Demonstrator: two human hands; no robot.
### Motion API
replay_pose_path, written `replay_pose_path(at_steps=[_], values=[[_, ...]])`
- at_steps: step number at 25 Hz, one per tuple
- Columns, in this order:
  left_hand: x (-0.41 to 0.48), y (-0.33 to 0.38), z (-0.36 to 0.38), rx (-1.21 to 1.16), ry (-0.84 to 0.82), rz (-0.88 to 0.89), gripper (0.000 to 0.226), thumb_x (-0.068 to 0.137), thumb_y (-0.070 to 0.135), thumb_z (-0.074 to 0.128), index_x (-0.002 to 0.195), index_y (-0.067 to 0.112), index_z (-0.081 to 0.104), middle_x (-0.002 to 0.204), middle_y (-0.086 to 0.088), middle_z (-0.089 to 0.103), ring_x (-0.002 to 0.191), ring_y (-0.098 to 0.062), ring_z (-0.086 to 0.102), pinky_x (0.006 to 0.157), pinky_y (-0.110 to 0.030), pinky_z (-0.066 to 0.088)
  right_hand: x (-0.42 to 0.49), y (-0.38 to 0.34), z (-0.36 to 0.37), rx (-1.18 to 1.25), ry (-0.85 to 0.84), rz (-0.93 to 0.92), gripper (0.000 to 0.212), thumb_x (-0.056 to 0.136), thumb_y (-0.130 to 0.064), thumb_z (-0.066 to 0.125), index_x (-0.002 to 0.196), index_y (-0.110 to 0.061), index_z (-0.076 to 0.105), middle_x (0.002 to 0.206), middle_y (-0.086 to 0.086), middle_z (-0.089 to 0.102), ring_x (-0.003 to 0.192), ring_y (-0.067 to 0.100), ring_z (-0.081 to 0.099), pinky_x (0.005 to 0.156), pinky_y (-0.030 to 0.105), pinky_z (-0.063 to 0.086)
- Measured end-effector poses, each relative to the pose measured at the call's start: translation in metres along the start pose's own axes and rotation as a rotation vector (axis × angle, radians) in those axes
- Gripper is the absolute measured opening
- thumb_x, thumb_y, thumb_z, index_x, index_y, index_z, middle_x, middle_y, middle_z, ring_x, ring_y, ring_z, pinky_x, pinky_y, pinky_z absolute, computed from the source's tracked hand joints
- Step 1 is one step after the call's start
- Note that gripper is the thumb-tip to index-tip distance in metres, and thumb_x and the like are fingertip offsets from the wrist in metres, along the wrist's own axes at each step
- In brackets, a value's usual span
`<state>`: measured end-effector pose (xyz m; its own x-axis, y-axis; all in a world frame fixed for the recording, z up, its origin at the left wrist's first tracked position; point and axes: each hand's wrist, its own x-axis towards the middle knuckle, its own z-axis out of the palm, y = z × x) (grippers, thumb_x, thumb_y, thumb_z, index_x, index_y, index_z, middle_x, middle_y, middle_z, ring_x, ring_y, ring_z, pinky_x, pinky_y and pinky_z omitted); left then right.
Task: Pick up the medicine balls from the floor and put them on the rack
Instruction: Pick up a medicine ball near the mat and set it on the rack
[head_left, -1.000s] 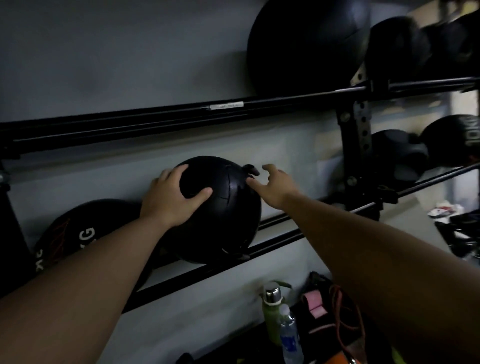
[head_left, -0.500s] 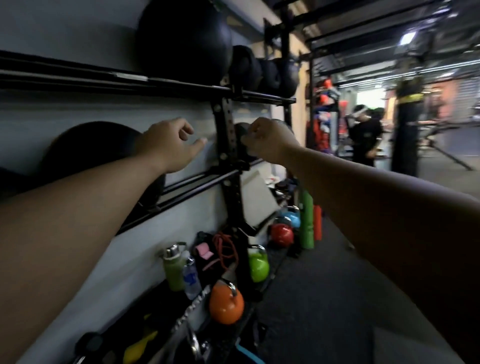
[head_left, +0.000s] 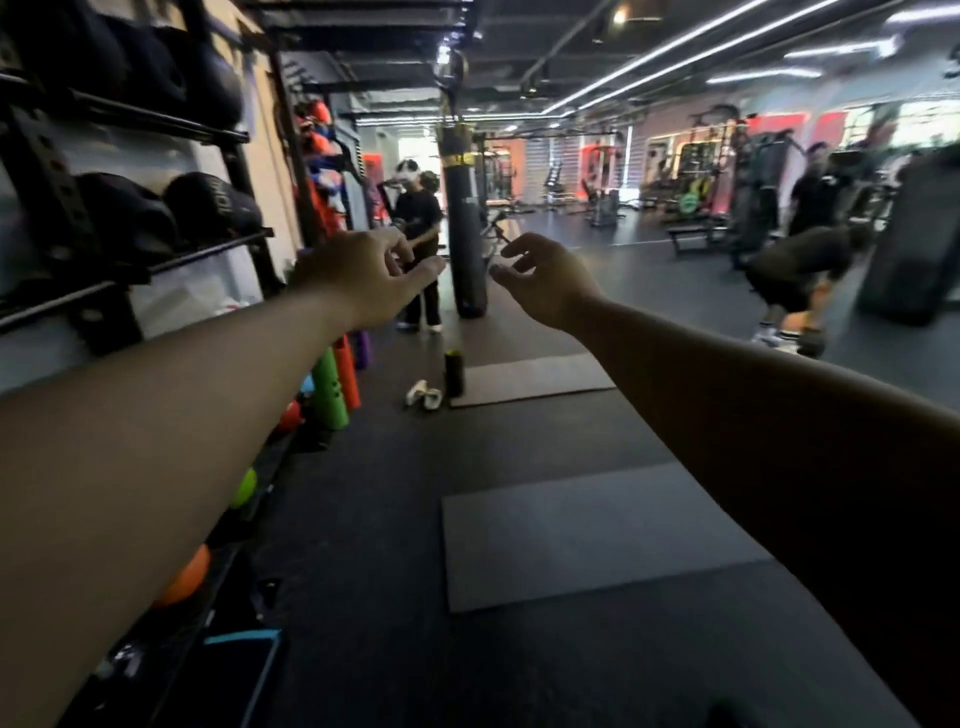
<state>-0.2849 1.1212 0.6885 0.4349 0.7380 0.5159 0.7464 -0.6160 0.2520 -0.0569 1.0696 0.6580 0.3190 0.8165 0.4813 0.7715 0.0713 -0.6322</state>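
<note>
- The left hand (head_left: 363, 280) and right hand (head_left: 550, 280) are hanging in mid-frame, both arms stretched forward, fingers loosely curled and partly open, gripping nothing.
- The medicine balls (head_left: 208, 208) in view are sitting on the rack (head_left: 171, 265) at the upper left of the frame, dark, rounded and packed side by side on its rails; more are crowding the tier above.
- No ball is showing on the stretch of floor (head_left: 415, 519) in view, so any left to fetch is lying out of frame.
- Judging by their bulk, these balls are likely heavy and slightly yielding, calling for two hands cupping opposite sides, palms low.
- A blue-rimmed bin (head_left: 244, 670) is standing at the lower left; its contents are too dark to tell.
</note>
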Motion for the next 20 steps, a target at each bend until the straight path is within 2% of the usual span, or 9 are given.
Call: replay_pose_path(at_steps=[4,6,8,11,15,17,20], values=[[-0.059,0.128,0.062,-0.141,-0.078,0.032,0.042,0.094,0.068,0.063,0.102,0.027,0.069,0.095,0.006,0.072,0.093,-0.022,0.068,0.076,-0.033,0.046,-0.112,0.091,-0.100,-0.028,0.005,0.115,0.040,0.097,-0.049,0.069,0.130,-0.025,0.067,0.123,0.002,0.073,0.102,0.023,0.071,0.078,0.029,0.051],[-0.100,0.195,0.101,-0.171,-0.145,0.073,0.045,0.090,0.072,0.062,0.102,0.029,0.068,0.094,0.008,0.072,0.095,-0.023,0.071,0.078,-0.034,0.049,-0.178,0.142,-0.153,-0.108,-0.026,0.181,0.045,0.098,-0.053,0.066,0.134,-0.026,0.065,0.125,0.000,0.070,0.102,0.023,0.071,0.077,0.029,0.049],[-0.133,0.262,0.130,-0.200,-0.220,0.112,0.054,0.088,0.078,0.058,0.112,0.030,0.069,0.105,0.007,0.074,0.102,-0.024,0.071,0.085,-0.036,0.053,-0.234,0.185,-0.203,-0.186,-0.039,0.252,0.047,0.097,-0.055,0.065,0.136,-0.028,0.063,0.129,0.000,0.070,0.105,0.023,0.070,0.080,0.032,0.050],[-0.167,0.349,0.149,-0.158,-0.324,0.179,0.058,0.093,0.075,0.057,0.128,0.030,0.066,0.122,0.004,0.072,0.111,-0.028,0.067,0.088,-0.036,0.049,-0.295,0.229,-0.273,-0.226,-0.017,0.387,0.049,0.097,-0.055,0.065,0.139,-0.028,0.062,0.133,0.002,0.069,0.111,0.024,0.067,0.090,0.037,0.054],[-0.187,0.420,0.167,-0.197,-0.361,0.257,0.065,0.087,0.080,0.054,0.128,0.030,0.065,0.125,0.002,0.071,0.106,-0.026,0.063,0.087,-0.037,0.046,-0.358,0.266,-0.329,-0.226,0.041,0.493,0.050,0.098,-0.052,0.065,0.139,-0.025,0.061,0.129,0.001,0.068,0.117,0.024,0.065,0.094,0.038,0.052],[-0.200,0.440,0.181,-0.202,-0.411,0.297,0.067,0.088,0.079,0.056,0.131,0.029,0.064,0.130,0.002,0.070,0.115,-0.029,0.065,0.087,-0.036,0.043,-0.389,0.278,-0.342,-0.246,0.055,0.547,0.048,0.097,-0.051,0.066,0.137,-0.025,0.062,0.124,-0.001,0.069,0.117,0.025,0.066,0.095,0.038,0.053],[-0.218,0.455,0.204,-0.214,-0.478,0.335,0.071,0.091,0.079,0.055,0.138,0.027,0.061,0.135,0.001,0.068,0.122,-0.029,0.064,0.089,-0.037,0.044,-0.426,0.294,-0.348,-0.301,0.059,0.635,0.050,0.096,-0.054,0.065,0.138,-0.026,0.062,0.131,0.001,0.068,0.120,0.027,0.065,0.101,0.044,0.053]])
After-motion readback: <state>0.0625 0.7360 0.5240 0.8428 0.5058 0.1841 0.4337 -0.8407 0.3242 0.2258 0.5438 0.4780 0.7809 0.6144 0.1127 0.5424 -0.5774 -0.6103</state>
